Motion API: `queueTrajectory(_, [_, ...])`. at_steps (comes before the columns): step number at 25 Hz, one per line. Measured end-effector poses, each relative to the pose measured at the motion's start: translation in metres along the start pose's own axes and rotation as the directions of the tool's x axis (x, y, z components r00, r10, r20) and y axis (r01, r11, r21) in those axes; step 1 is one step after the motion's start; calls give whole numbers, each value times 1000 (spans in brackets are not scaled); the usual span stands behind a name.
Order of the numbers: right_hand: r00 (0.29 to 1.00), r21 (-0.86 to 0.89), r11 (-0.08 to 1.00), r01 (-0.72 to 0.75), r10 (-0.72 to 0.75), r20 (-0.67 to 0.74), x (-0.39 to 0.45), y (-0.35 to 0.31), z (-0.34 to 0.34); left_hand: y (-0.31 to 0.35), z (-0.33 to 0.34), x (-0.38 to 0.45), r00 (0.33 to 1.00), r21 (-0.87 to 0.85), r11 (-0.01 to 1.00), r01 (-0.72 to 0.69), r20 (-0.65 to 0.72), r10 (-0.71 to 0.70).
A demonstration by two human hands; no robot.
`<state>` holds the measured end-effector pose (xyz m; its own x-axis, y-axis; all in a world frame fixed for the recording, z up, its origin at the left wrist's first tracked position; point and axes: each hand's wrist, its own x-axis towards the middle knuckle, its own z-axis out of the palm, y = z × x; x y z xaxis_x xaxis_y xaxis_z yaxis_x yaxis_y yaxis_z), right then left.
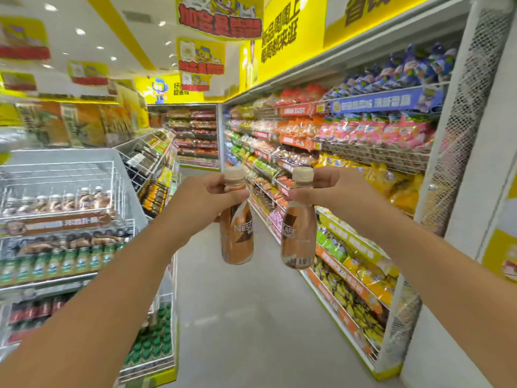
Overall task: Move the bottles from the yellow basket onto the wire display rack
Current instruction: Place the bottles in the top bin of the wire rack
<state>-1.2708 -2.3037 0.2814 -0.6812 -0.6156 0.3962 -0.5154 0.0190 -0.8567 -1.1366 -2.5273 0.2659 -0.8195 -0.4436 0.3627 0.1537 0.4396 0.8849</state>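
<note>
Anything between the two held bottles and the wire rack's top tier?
Head view: only the left hand and open air separate the bottles from the wire rack.

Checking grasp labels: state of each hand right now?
Left hand: closed on the left coffee bottle, at its neck.
Right hand: closed on the right coffee bottle, at its neck.

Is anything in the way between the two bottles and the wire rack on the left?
Nothing visible is. The left hand holds one bottle and the right hand the other bottle, both up over the open aisle. The wire rack stands to the left, with only air between, and its top basket is open.
</note>
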Motion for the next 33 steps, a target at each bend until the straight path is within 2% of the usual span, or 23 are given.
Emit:
queueTrajectory(4, [993,33,999,39,-43,114,44,-22,109,-36,-104,-8,995,55,998,17,-96,-12])
queueTrajectory(11, [967,91,992,85,-105,234,113,-63,295,-85,-284,-12,979,107,993,59,-199,-37])
queueTrajectory(15, [957,126,986,110,-139,255,157,-78,381,-107,-364,-5,962,116,989,93,-266,-59])
queueTrajectory(23, [914,158,981,114,-166,370,255,-65,505,-183,-473,42,933,144,976,163,-344,-105])
queueTrajectory(33, [868,197,966,166,-238,436,443,-27,615,-275,-578,197,902,148,968,204,-413,-127])
